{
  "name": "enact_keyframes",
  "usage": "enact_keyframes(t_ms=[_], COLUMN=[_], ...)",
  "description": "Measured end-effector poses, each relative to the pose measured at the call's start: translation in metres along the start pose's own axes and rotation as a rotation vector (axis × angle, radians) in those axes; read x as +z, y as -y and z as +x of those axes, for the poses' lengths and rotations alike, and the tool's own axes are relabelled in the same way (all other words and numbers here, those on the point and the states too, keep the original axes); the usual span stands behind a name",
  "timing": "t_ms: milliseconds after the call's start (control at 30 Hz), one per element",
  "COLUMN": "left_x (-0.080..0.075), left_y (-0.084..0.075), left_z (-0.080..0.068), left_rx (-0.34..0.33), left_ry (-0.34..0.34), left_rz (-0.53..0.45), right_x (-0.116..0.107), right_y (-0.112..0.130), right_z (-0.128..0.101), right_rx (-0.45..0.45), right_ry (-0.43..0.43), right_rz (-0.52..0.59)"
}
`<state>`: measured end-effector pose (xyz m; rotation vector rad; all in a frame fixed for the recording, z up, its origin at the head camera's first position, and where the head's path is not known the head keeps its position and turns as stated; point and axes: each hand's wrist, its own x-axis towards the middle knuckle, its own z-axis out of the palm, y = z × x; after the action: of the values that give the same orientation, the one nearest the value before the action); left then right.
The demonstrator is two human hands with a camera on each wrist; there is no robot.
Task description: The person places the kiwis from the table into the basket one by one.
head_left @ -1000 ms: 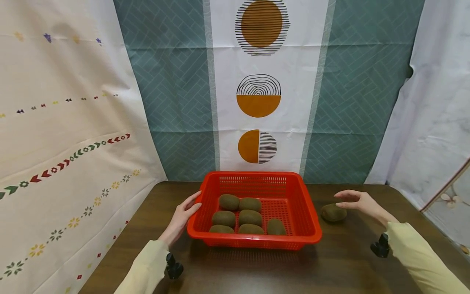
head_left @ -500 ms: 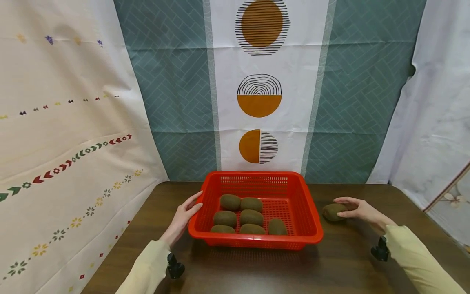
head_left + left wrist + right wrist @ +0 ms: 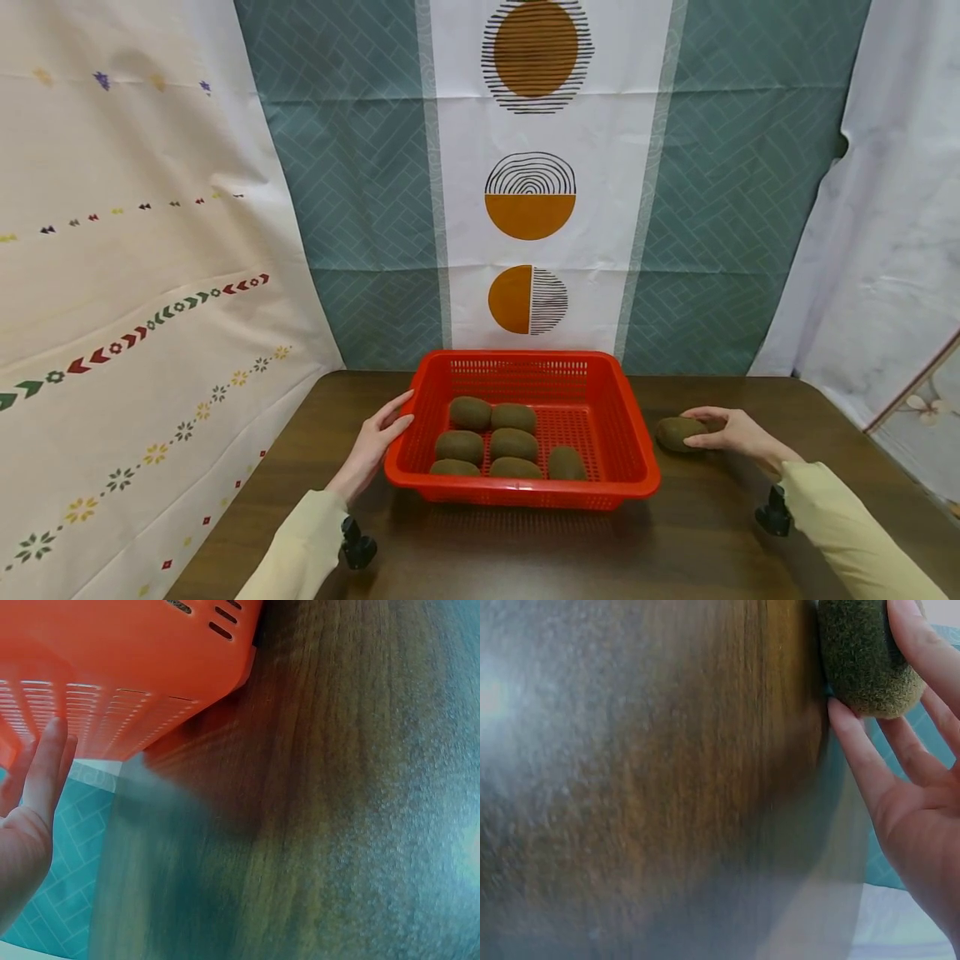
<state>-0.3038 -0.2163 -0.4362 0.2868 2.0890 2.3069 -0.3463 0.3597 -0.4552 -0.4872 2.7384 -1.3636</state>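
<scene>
Head view, right hand (image 3: 731, 433) pinching a loose kiwi (image 3: 678, 433) on the table (image 3: 697, 533) just right of the red basket (image 3: 637, 454), left hand (image 3: 372, 444) flat, fingers straight against the basket's left wall, seven kiwis (image 3: 512, 442) inside

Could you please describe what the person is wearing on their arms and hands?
Both arms wear long pale yellow sleeves, left sleeve and right sleeve. A small black camera mount sits under each wrist, left mount and right mount. The left hand and right hand are bare: no gloves or rings show.
</scene>
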Motion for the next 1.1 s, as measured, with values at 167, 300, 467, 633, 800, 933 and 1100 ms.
enact_keyframes(t_ms=[167, 300, 467, 633, 800, 933, 1100], left_x=[0.0, 0.0, 0.0, -0.001, -0.001, -0.001, -0.001], left_y=[0.0, -0.001, 0.0, 0.0, 0.001, 0.001, -0.001], left_z=[0.0, 0.0, -0.001, -0.001, -0.001, 0.0, -0.001], left_rx=[0.0, -0.002, 0.001, 0.006, 0.012, 0.015, 0.012], left_ry=[0.003, 0.01, 0.01, 0.014, 0.016, 0.021, 0.009], left_rz=[-0.003, -0.005, 0.001, 0.0, 0.002, 0.008, 0.007], right_x=[0.001, -0.003, -0.014, -0.027, -0.041, -0.048, -0.051], right_y=[0.001, 0.004, 0.015, 0.028, 0.045, 0.063, 0.089], right_z=[-0.001, 0.0, 0.006, 0.015, 0.022, 0.027, 0.037], right_rx=[0.018, 0.024, -0.012, -0.051, -0.081, -0.107, -0.151], right_ry=[-0.008, -0.009, -0.006, 0.005, 0.025, 0.026, 0.052], right_rz=[0.01, 0.017, -0.035, -0.131, -0.17, -0.176, -0.176])
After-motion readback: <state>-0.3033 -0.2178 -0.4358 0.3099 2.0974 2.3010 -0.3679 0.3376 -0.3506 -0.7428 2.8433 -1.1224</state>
